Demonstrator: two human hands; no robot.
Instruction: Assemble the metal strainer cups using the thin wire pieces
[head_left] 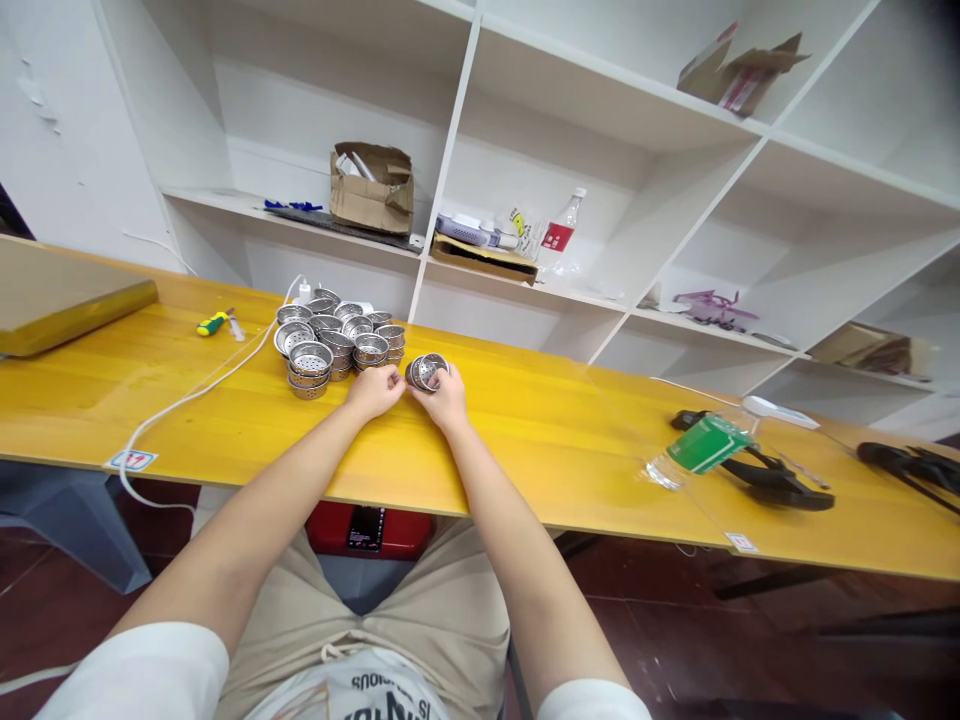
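Your R hand (444,398) grips perf. metal cups (429,370), tilted, fingers curled round the side, over the table (540,430). Your L hand (376,390) is just beside it, fingers bent w/ tips near the cups; can't tell if they pinch anything. More cups stand in stacks (309,362) on the table, just past & L of your L hand. Screwdriver (213,324) & white cable (217,381) lie farther L; green-label bottle (705,446) well off R.
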